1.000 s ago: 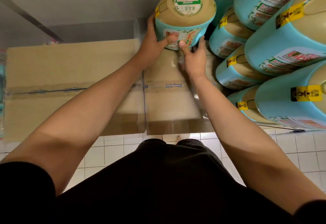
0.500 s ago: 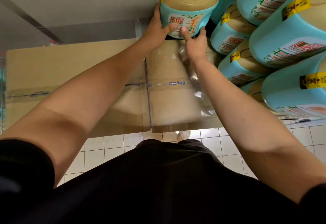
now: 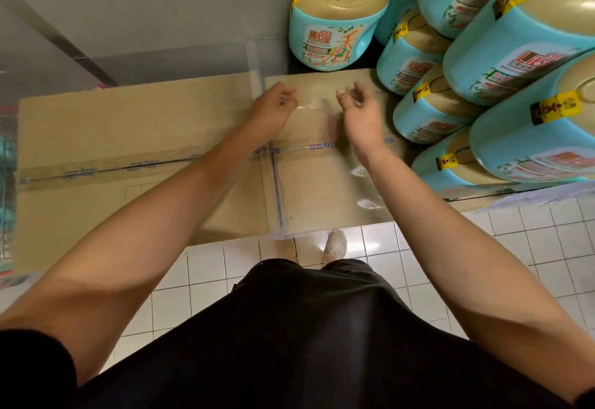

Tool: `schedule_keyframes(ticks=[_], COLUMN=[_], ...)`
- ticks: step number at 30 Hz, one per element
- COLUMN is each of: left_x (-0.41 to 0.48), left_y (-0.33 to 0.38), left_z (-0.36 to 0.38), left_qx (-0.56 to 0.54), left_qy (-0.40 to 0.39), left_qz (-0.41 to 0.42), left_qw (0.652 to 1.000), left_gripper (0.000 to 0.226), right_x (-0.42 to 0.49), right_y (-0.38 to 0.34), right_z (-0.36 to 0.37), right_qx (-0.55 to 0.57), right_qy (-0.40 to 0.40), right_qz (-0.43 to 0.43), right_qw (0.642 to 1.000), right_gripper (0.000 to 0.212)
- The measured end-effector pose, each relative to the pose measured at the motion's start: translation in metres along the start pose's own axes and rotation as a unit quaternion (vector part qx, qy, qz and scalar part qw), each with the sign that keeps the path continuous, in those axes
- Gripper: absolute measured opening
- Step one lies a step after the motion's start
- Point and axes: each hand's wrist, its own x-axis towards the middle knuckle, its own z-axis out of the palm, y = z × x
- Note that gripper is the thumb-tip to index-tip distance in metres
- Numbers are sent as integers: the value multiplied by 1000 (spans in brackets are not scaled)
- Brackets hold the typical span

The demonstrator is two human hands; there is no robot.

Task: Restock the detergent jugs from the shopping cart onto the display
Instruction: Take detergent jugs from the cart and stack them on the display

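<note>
Your left hand (image 3: pixel 273 109) and right hand (image 3: pixel 360 112) hover over the taped cardboard boxes (image 3: pixel 128 125), fingers (image 3: pixel 285 92) loosely curled, holding nothing. The detergent jug (image 3: pixel 335 18) stands clear of both at the back of the display, just beside the stacked jugs (image 3: pixel 483 70).

Red "Liby" stands on the label of the tan-topped turquoise plastic jug (image 3: pixel 335 22), upper centre, and on the stacked turquoise jugs (image 3: pixel 518 67), upper right.
</note>
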Motion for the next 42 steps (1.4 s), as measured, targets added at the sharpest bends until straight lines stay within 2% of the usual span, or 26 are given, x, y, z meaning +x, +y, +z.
schedule_keyframes(ticks=[3, 8, 14, 18, 25, 36, 42], left_x=[-31, -84, -153, -200, -293, -472, -557], left_y=[-15, -34, -45, -50, -64, -91, -122], left_z=[-3, 1, 11, 23, 64, 150, 173], left_qx=[-33, -50, -90, -133, -191, -285, -311], left_qy=[-9, 5, -13, 26, 95, 207, 267], left_qz=[15, 1, -22, -38, -76, -130, -172], left_qw=[999, 999, 996, 990, 974, 927, 896], left_gripper=[24, 21, 19, 16, 24, 24, 25], right_x=[-26, -71, -128, -160, -210, -298, -345], right_y=[19, 44, 56, 68, 106, 187, 218], right_z=[-8, -25, -55, -75, -120, -204, -192], right_qx=[2, 17, 36, 36, 52, -40, -86], right_qy=[-17, -40, -57, -76, -137, -265, -337], right_qz=[7, 22, 2, -22, -34, 10, 37], right_qw=[1000, 999, 998, 996, 989, 963, 937], right_gripper=[55, 43, 29, 24, 21, 23, 21])
